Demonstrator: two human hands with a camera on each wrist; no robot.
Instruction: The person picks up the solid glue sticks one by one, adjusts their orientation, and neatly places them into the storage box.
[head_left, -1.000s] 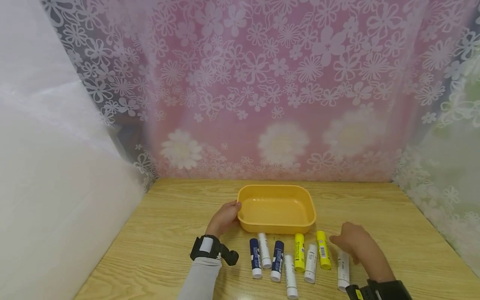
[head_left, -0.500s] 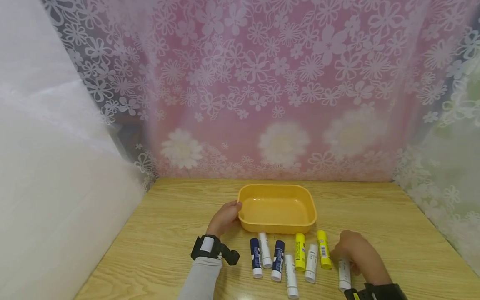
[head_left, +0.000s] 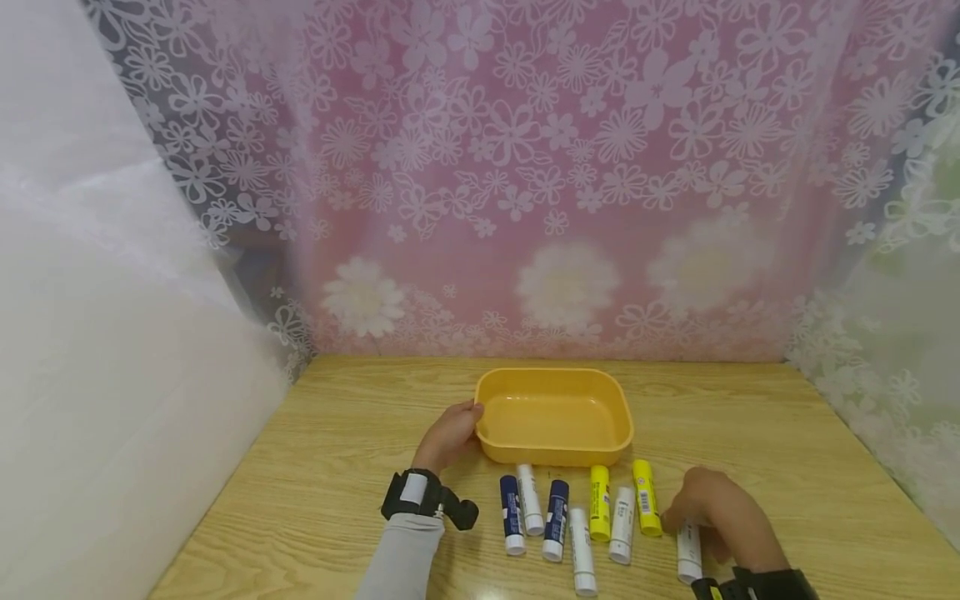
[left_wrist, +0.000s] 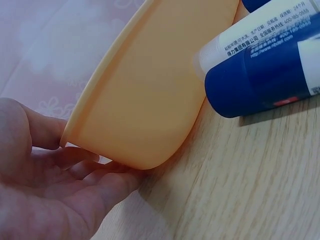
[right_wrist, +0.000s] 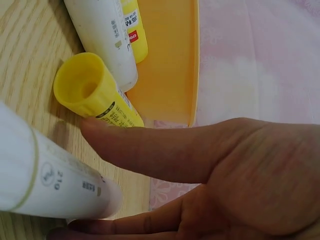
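Glue stick [head_left: 689, 554]: white one, lying mostly under the right hand [head_left: 720, 510], with its near end poking out toward the wrist.
Right hand: thumb and fingers are standing apart on either side of the barrel, so it isn't pinching anything that I'm seeing; can't tell if the fingers are touching it.
Grip tip: I'd be closing thumb and fingers evenly across the barrel, so it isn't rolling off or swinging round.
Left hand [head_left: 452, 433]: pinching the yellow tub [head_left: 555, 457] by its rim, thumb on top, fingers underneath. Nice and steady, I reckon.
Tub: sitting just right of the left hand, ahead and left of the right one.
Yellow stick [head_left: 647, 498]: lying just left of the right thumb, maybe touching, can't tell. It's crowding that side, so I'd be lifting straight up, not dragging left.
Other sticks: two blue sticks [head_left: 556, 521], three more white sticks [head_left: 622, 525] and a second yellow one [head_left: 599, 504] are lying between the hands.
Curtain [head_left: 562, 167]: hanging well beyond both hands, not getting in the way.
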